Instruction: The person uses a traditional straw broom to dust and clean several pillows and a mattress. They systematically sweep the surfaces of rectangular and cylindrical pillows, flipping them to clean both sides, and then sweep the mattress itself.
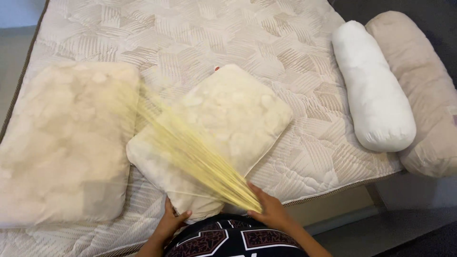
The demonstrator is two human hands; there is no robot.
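Observation:
My right hand [269, 209] grips the base of a bundle of thin yellow broom sticks [190, 147], which fans out blurred up and to the left over a bare cream pillow [223, 119] lying on the mattress [200, 33]. My left hand [170, 220] holds the near corner of that same pillow at the mattress's front edge. The stick tips reach toward a second, larger cream pillow [66, 143] on the left.
A white bolster [373, 85] and a beige bolster [421, 81] lie side by side at the mattress's right edge. Dark floor shows at the right and bottom right. A dark patterned garment [228, 240] on my body fills the bottom centre.

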